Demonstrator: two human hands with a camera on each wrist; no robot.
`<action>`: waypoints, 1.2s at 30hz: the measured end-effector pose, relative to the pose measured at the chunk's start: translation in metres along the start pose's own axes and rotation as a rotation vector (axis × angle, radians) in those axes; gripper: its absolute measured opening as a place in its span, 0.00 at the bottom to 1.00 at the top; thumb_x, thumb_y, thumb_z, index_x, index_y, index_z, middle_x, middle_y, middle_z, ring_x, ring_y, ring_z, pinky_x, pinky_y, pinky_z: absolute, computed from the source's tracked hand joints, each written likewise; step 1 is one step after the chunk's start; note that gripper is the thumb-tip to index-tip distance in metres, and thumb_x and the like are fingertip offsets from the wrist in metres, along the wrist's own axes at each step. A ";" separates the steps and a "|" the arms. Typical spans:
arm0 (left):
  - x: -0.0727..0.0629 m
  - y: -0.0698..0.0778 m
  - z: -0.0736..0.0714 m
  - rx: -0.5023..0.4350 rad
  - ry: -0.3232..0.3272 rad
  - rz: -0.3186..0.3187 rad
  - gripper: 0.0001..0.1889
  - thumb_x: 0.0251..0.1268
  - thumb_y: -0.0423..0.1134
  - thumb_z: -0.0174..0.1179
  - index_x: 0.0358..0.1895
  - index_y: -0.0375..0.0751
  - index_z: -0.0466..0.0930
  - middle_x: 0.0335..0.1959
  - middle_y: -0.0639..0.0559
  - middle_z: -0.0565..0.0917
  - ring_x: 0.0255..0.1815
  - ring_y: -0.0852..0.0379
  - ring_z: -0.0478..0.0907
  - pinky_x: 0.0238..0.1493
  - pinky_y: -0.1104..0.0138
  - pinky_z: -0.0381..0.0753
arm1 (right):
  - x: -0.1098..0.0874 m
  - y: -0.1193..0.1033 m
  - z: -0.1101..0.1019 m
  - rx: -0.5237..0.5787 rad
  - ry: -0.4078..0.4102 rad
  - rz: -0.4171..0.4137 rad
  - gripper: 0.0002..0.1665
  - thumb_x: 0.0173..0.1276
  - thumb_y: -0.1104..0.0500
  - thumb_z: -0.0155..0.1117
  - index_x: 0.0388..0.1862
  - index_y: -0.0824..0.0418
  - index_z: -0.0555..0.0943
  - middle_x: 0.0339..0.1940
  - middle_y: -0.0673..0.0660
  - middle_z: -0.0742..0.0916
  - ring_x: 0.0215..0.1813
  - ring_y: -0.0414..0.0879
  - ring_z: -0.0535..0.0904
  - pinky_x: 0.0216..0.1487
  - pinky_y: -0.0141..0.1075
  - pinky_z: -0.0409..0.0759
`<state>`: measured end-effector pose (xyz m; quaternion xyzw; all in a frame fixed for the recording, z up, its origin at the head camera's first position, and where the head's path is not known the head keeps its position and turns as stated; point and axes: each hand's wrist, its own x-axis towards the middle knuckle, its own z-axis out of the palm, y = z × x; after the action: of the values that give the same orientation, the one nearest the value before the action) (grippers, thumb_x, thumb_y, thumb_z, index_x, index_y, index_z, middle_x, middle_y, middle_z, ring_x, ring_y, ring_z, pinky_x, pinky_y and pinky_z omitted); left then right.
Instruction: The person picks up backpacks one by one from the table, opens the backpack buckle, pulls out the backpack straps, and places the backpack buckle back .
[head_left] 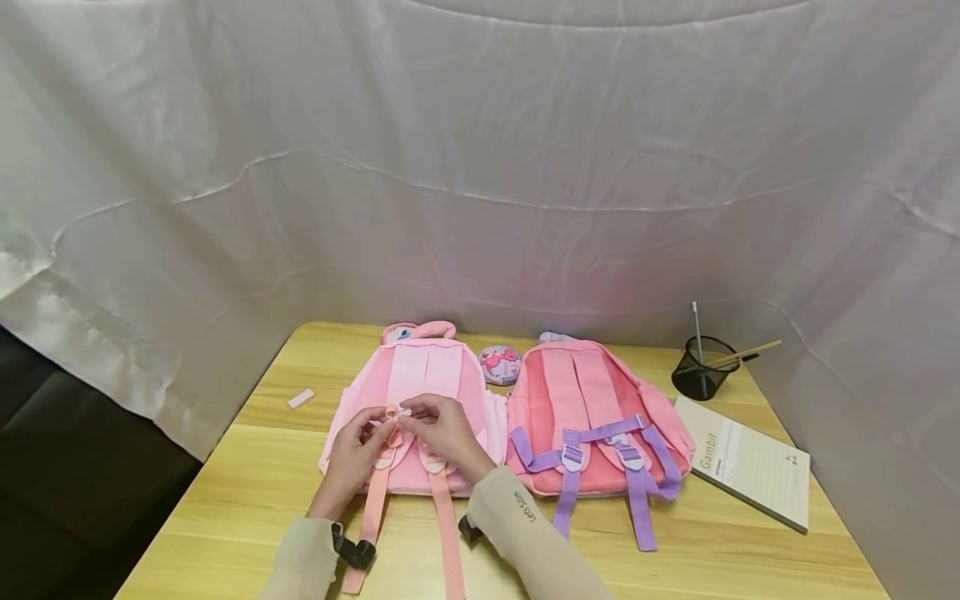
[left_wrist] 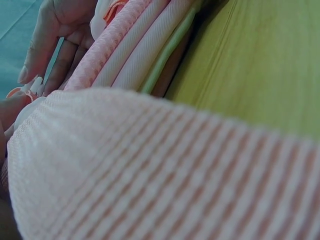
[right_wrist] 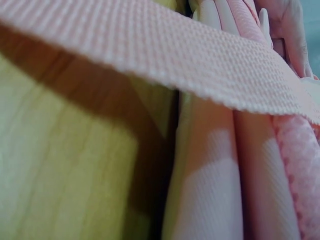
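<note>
A light pink backpack (head_left: 431,387) lies with its shoulder straps facing up, and both hands meet over its middle. My left hand (head_left: 356,446) pinches a peach webbing strap (head_left: 392,412), which is looped near the fingertips. From the other side my right hand (head_left: 444,429) pinches a small white plastic buckle (head_left: 405,412) at that strap. In the left wrist view, white buckle prongs (left_wrist: 37,86) show between the two hands. Loose peach strap ends (head_left: 448,533) hang over the table's near side. Close webbing (right_wrist: 165,50) fills much of the right wrist view.
Right of it lies a coral-pink backpack (head_left: 551,400) with purple straps (head_left: 641,508). A round patterned pouch (head_left: 500,364) sits between the backpacks. A notebook (head_left: 750,462) and a black mesh pen cup (head_left: 699,379) stand at right. A white eraser-like block (head_left: 301,398) lies left.
</note>
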<state>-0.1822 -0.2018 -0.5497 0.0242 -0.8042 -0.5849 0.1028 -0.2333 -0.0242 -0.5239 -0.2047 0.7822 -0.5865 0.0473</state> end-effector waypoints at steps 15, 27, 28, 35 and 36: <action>-0.001 -0.005 0.000 -0.034 0.019 0.089 0.13 0.65 0.43 0.73 0.46 0.45 0.80 0.30 0.50 0.77 0.30 0.61 0.71 0.32 0.71 0.68 | 0.001 0.003 0.000 -0.008 0.068 -0.028 0.08 0.69 0.54 0.74 0.44 0.54 0.90 0.39 0.51 0.92 0.36 0.35 0.83 0.39 0.28 0.81; -0.011 0.022 -0.001 -0.028 0.022 0.101 0.07 0.67 0.33 0.69 0.42 0.37 0.81 0.30 0.42 0.78 0.30 0.57 0.72 0.33 0.71 0.69 | 0.001 0.003 -0.001 0.001 0.064 -0.026 0.06 0.69 0.56 0.74 0.42 0.55 0.90 0.39 0.51 0.92 0.36 0.35 0.83 0.38 0.27 0.80; -0.012 0.025 -0.002 -0.024 0.021 0.109 0.07 0.67 0.33 0.69 0.42 0.36 0.81 0.30 0.42 0.79 0.30 0.57 0.72 0.33 0.70 0.69 | 0.001 0.003 -0.002 0.001 0.064 -0.024 0.06 0.69 0.56 0.74 0.42 0.55 0.90 0.39 0.51 0.92 0.36 0.35 0.83 0.38 0.27 0.80; -0.014 0.030 -0.004 -0.018 0.014 0.112 0.06 0.66 0.33 0.70 0.39 0.37 0.82 0.31 0.42 0.79 0.31 0.57 0.72 0.35 0.69 0.71 | 0.001 0.001 -0.001 -0.002 0.070 -0.027 0.06 0.68 0.55 0.75 0.42 0.55 0.91 0.39 0.51 0.92 0.36 0.35 0.83 0.39 0.27 0.81; -0.014 0.029 -0.004 -0.019 0.013 0.109 0.06 0.66 0.33 0.70 0.39 0.37 0.82 0.30 0.42 0.79 0.31 0.57 0.72 0.35 0.69 0.71 | 0.001 0.001 -0.001 -0.003 0.071 -0.028 0.06 0.68 0.55 0.75 0.42 0.55 0.91 0.38 0.51 0.92 0.36 0.35 0.83 0.39 0.27 0.81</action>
<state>-0.1657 -0.1938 -0.5227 -0.0169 -0.7981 -0.5857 0.1402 -0.2348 -0.0238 -0.5246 -0.1947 0.7814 -0.5928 0.0107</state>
